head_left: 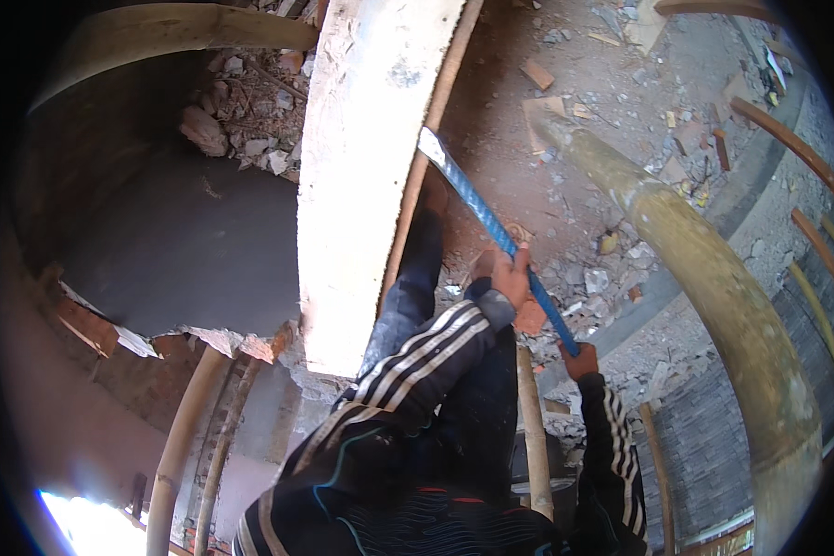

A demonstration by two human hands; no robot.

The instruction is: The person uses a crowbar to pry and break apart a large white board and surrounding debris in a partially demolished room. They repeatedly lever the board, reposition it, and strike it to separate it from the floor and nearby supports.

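A blue pry bar [473,202] slants across the middle of the view, its bare, flattened metal tip against the right edge of a long pale wooden plank [366,167]. My left hand [510,280] is wrapped round the bar at about its middle. Farther down, my right hand [580,360] grips the bar's lower end. The plank stretches from the top edge of the view to just left of my legs, with a rough, jagged border on both long sides. Whether the tip is wedged into the plank or only touching it, I cannot tell.
Thick bamboo poles [704,236] curve past on the right, and thinner ones [187,454] stand at lower left. Broken bricks and rubble [598,281] litter the dirt floor. Left of the plank is a dark grey surface [185,250] with a broken brick edge [250,345].
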